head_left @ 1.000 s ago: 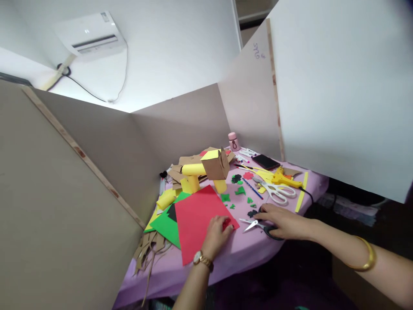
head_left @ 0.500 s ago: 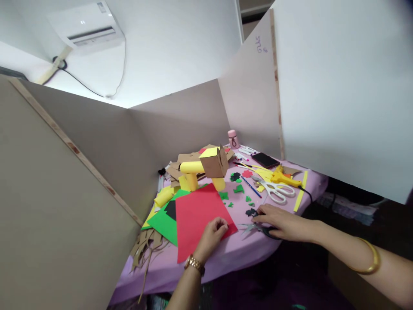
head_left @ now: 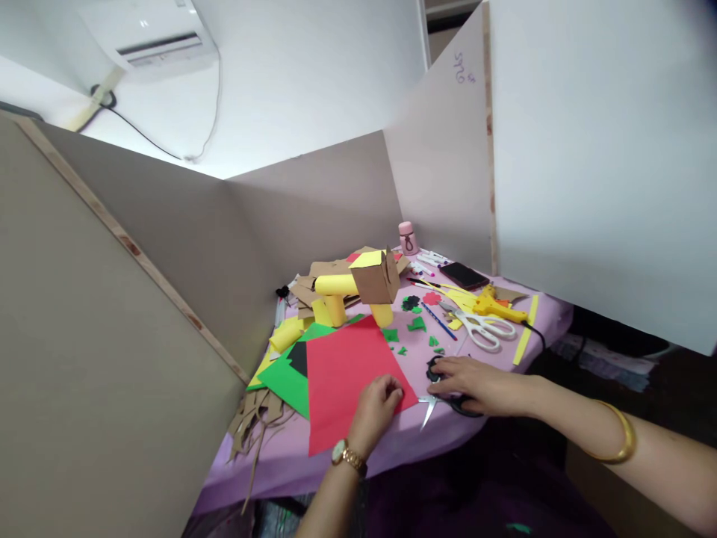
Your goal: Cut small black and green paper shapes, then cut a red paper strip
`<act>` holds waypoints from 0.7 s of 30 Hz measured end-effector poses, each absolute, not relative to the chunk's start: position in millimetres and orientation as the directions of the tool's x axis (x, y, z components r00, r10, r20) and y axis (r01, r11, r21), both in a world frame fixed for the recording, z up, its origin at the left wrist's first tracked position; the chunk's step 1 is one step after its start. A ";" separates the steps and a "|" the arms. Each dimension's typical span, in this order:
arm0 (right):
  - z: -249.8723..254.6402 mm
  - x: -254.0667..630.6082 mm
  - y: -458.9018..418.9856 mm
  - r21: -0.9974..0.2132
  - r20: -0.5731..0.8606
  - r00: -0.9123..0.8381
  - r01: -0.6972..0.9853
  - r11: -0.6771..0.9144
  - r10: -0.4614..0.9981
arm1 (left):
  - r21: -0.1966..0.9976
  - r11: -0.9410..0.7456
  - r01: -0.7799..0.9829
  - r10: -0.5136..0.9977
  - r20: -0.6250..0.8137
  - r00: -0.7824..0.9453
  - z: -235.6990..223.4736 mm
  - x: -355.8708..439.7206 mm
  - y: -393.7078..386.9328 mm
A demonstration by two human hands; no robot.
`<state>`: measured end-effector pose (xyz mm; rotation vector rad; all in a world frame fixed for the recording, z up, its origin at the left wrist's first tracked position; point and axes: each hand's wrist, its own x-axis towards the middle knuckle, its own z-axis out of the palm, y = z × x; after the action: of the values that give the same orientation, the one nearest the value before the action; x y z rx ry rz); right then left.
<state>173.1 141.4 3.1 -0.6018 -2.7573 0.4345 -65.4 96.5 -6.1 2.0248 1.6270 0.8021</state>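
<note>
My left hand (head_left: pixel 375 407) rests over the right part of a red sheet (head_left: pixel 339 381), its fingers curled together. Whatever they pinch, if anything, is hidden. The fingers of my right hand (head_left: pixel 476 382) are bent around the black handles of a pair of scissors (head_left: pixel 430 411), whose blades lie spread apart beside the red sheet's right corner. Under the red sheet, a green sheet (head_left: pixel 288 381) and a black piece (head_left: pixel 299 359) stick out on the left. Behind it stands a figure of yellow paper tubes (head_left: pixel 336 285) with a cardboard box head (head_left: pixel 373 282).
Green scraps (head_left: pixel 417 323), a blue pencil (head_left: pixel 440 321), white-handled scissors (head_left: pixel 485 329) and a yellow glue gun (head_left: pixel 496 308) lie to the right. Farther back are a phone (head_left: pixel 464 276) and a pink bottle (head_left: pixel 408 239). Cardboard strips (head_left: pixel 255 418) hang at the left edge. Grey panels (head_left: pixel 314 202) enclose the table.
My right hand has shifted slightly left with the black-handled scissors, and their blades have swung to point more toward the front edge. My left hand's fingers have curled in more.
</note>
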 end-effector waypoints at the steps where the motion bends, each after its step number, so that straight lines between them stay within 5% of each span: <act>1: 2.9 173.5 140.0 -0.328 0.212 -0.866 0.374 0.867 0.453 | 0.617 -0.240 0.750 0.969 0.202 0.143 -7.0 -63.9 95.4; 7: 2.2 182.6 126.7 -0.235 0.244 -0.833 0.446 0.864 0.496 | 0.469 -0.348 0.812 0.933 0.262 0.248 -5.9 -61.6 88.6; 21: -43.3 151.5 114.9 0.070 0.469 -0.761 0.537 0.841 0.447 | 0.218 -0.463 0.859 0.879 -0.012 0.477 -0.4 -79.8 72.0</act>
<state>151.5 114.9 -43.3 -0.7283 -2.5763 -0.2771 -79.8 72.0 -0.4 2.5272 1.5069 0.1506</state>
